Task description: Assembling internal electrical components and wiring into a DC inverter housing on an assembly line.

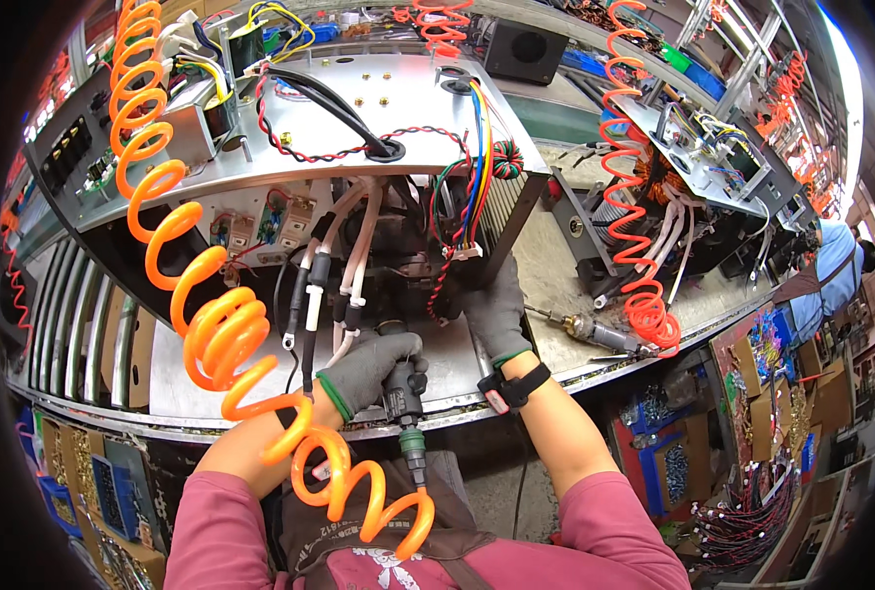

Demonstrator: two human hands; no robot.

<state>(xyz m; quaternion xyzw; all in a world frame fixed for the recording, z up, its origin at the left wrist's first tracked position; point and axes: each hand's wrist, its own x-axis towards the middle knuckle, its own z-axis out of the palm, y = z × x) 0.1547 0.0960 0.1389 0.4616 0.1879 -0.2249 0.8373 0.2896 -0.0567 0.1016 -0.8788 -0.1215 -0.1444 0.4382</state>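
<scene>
My left hand (370,370), in a grey glove with a green cuff, is wrapped round a black air screwdriver (403,395). An orange coiled air hose (334,462) runs from the tool's rear end. The tool's front end points into the open front of a metal equipment chassis (418,93) and is hidden there. My right hand (496,313), gloved alike, reaches to the right side of that opening; its fingers are lost in shadow. Thick white cables (354,246) with black sleeves and ring lugs hang above my left hand. A red-and-black twisted wire (439,290) dangles between the hands.
Another air screwdriver (600,332) lies on the bench at right on a red coiled hose (644,295). Beyond it stands a second, similar chassis (693,162). Metal rollers (73,324) are at left. Parts bins (678,467) sit below the bench; a person in blue (836,280) is far right.
</scene>
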